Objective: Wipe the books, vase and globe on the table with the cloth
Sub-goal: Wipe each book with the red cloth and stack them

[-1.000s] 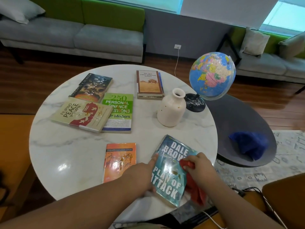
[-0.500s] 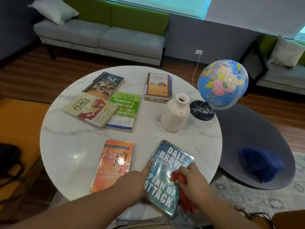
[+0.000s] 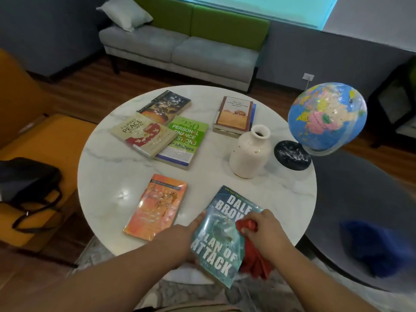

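While the teal paperback book (image 3: 216, 239) titled Plan of Attack lies at the 6 o'clock rim of the round white marble table (image 3: 112, 176), its near end jutting past the edge, the left hand (image 3: 180, 239) grips its left edge, thumb laid along the cover, other fingers hidden. The right hand (image 3: 265, 233) bunches a red cloth (image 3: 254, 260) in curled fingers against the cover's right side; the rest of the cloth hangs off the book's right edge.

An orange paperback (image 3: 157, 206) lies just beside at 7 o'clock. The cream ceramic vase (image 3: 249, 152) stands upright at 2 o'clock, and the blue globe on its black base (image 3: 326, 115) is at the 3 o'clock rim. A tan-covered book stack (image 3: 236, 114) sits at 1 o'clock. At 10 to 11 o'clock three books overlap: a cream Peace Women book (image 3: 141, 134), a green finance book (image 3: 184, 140) and a dark-covered book (image 3: 166, 104).

Off the table at 4 o'clock, a blue cloth (image 3: 378, 246) lies on a dark grey side table (image 3: 360, 188).
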`<action>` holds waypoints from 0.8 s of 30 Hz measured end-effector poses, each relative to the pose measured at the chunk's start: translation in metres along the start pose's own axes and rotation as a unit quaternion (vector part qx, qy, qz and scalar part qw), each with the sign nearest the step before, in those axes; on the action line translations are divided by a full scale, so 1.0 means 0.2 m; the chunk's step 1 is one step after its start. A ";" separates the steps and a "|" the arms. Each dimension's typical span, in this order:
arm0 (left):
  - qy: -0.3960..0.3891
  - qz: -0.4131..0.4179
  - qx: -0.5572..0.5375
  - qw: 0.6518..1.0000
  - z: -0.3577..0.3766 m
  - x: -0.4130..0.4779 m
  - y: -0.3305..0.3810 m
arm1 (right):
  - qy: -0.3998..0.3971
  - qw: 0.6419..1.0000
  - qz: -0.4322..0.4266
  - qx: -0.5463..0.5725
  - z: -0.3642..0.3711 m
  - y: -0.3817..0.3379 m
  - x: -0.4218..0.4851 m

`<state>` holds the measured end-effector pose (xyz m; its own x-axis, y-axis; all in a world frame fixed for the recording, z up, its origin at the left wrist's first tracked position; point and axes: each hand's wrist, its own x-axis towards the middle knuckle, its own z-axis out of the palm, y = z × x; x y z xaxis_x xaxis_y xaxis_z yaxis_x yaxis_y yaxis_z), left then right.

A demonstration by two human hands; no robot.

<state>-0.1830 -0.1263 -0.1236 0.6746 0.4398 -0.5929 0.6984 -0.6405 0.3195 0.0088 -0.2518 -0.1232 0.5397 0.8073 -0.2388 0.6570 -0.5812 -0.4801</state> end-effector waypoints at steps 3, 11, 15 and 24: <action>0.003 -0.008 0.007 1.000 0.00 0.00 0.01 | -0.029 0.998 -0.050 0.015 0.02 0.02 -0.11; 0.005 -0.021 0.023 1.000 -0.01 -0.01 0.03 | -0.040 0.996 -0.068 -0.031 0.07 -0.03 -0.12; -0.001 -0.035 0.039 0.999 -0.02 0.00 0.04 | -0.113 0.986 -0.118 -0.039 0.08 -0.03 -0.16; 0.005 -0.041 0.056 0.998 -0.02 0.02 0.01 | -0.123 0.979 -0.156 -0.046 0.10 -0.08 -0.16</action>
<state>-0.1772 -0.1239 -0.1225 0.6198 0.4996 -0.6052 0.7201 -0.6686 0.1857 -0.0303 -0.2651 -0.1252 0.1700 0.9405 -0.2943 0.8206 -0.3004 -0.4861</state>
